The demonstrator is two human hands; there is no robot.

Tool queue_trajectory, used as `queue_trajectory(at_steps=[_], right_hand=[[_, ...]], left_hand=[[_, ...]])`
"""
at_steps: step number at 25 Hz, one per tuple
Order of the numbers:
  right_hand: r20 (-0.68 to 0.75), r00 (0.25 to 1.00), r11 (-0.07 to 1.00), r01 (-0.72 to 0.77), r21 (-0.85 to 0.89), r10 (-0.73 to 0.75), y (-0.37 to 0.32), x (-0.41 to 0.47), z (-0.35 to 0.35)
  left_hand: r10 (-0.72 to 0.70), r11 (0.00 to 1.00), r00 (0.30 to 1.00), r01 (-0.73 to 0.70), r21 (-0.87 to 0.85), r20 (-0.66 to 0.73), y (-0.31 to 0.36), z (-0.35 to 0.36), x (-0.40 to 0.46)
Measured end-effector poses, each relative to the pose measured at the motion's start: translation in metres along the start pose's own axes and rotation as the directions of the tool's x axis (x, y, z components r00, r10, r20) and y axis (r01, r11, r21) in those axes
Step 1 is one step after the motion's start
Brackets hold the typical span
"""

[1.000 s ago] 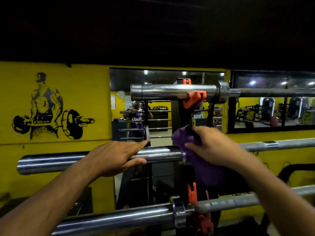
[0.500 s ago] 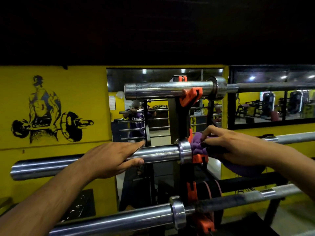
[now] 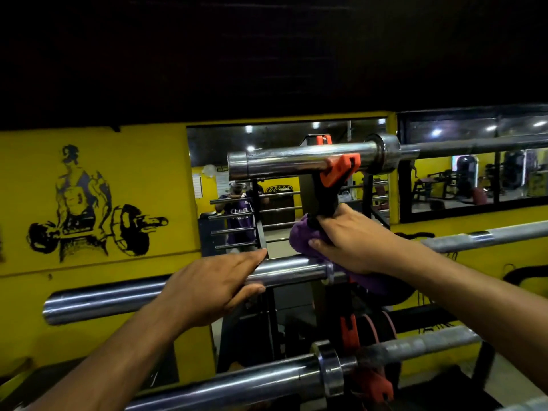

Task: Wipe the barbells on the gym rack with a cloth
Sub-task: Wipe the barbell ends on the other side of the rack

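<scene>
The purple cloth point(image 3: 305, 237) sits bunched on the middle barbell point(image 3: 284, 269), just right of its collar, where the bar crosses the black rack upright point(image 3: 318, 200). The right hand point(image 3: 350, 241) grips the cloth, fingers curled over it. The left hand point(image 3: 213, 287) rests flat on the chrome sleeve, fingers straight. An orange hook point(image 3: 341, 169) cradles the upper barbell point(image 3: 296, 164); the lower barbell point(image 3: 237, 384) runs nearest. Behind, a weightlifter mural point(image 3: 89, 209) marks the yellow wall beside a mirror point(image 3: 267, 137). Shirt lettering reflected there is unreadable.
</scene>
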State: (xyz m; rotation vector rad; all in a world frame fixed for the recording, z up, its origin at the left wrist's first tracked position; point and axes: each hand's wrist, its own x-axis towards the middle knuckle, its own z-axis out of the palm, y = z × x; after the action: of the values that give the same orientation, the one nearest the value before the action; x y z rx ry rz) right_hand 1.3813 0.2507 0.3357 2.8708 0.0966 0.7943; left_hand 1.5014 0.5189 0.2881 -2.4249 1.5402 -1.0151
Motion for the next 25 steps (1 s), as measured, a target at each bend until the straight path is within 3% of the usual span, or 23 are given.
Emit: queue_trajectory(at_steps=[4, 7, 10, 13, 19, 25], right_hand=[[0.028, 0.999, 0.984, -0.032, -0.177, 0.038, -0.017, 0.015, -0.007], [-0.034, 0.998, 0.983, -0.058, -0.175, 0.053, -0.03, 0.017, -0.002], [-0.203, 0.978, 0.988, -0.083, -0.133, 0.054, -0.037, 0.011, 0.01], [-0.249, 0.962, 0.988, -0.137, -0.071, 0.116, -0.039, 0.011, 0.012], [-0.242, 0.959, 0.984, -0.169, -0.059, 0.15, -0.036, 0.009, 0.013], [-0.386, 0.913, 0.958, -0.216, -0.19, 0.129, -0.059, -0.014, 0.027]], left_hand=[[0.014, 1.0, 1.0, -0.014, 0.011, -0.01, 0.005, -0.005, -0.003], [0.059, 0.997, 0.996, -0.055, -0.054, 0.074, -0.004, -0.019, -0.008], [0.183, 0.983, 0.983, -0.183, -0.01, 0.002, -0.006, -0.026, -0.02], [0.346, 0.935, 0.937, -0.349, 0.068, 0.05, -0.005, -0.014, -0.022], [0.321, 0.936, 0.938, -0.335, 0.107, 0.131, -0.026, -0.011, -0.012], [0.316, 0.941, 0.933, -0.332, 0.07, 0.175, -0.026, -0.016, -0.008]])
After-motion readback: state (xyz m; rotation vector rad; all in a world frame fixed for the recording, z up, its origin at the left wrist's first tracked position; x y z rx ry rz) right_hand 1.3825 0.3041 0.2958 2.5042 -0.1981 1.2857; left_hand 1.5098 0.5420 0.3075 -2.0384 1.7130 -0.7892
